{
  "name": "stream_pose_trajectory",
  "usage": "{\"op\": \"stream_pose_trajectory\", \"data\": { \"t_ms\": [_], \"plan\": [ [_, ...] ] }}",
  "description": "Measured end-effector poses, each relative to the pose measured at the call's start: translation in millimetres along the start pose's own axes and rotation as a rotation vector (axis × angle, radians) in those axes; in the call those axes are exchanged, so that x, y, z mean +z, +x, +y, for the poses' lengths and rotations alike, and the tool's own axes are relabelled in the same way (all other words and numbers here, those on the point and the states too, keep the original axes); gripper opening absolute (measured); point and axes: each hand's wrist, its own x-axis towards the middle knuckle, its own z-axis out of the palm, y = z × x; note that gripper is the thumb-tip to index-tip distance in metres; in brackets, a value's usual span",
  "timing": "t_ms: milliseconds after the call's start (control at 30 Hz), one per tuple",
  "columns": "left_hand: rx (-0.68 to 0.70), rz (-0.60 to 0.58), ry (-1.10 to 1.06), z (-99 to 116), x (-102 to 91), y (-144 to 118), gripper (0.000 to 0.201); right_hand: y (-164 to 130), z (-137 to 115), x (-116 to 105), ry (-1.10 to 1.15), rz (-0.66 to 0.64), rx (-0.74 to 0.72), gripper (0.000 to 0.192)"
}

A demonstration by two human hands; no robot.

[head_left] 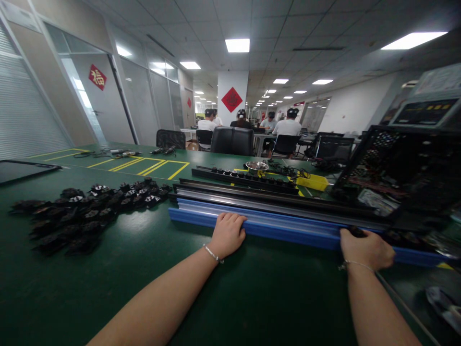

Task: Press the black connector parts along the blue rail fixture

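A long blue channel rail (288, 229) lies across the green table in front of me. My left hand (228, 234) has its fingers curled over the rail's near edge, gripping it near the middle. Toward the rail's right part, my right hand (368, 250) is closed round a small black part (356, 231), of which only the top shows above the thumb. It is at the rail's channel; whether it sits inside I cannot tell. More dark pieces, blurred, lie along the rail right of that hand. A heap of similar black parts (93, 211) is spread on the left.
Behind the blue rail are black rails (259, 192), one carrying a row of black parts (248, 178). Further back stand a metal bowl (257, 166) and a yellow tray (311, 182). An open black case (382, 168) rises at right. Several people sit in the background.
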Motion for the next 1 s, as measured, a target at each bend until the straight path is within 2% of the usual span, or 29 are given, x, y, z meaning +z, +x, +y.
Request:
{"op": "stream_pose_trajectory", "data": {
  "t_ms": [100,1000],
  "plan": [
    [-0.002,-0.012,-0.002,-0.4,-0.4,0.1,0.028,-0.6,-2.0,-1.3,-0.021,0.02,0.046,0.044],
    [-0.008,-0.011,0.0,0.3,-1.0,0.8,0.027,-4.3,-4.6,2.2,-0.066,-0.001,-0.055,0.037]
  ]
}}
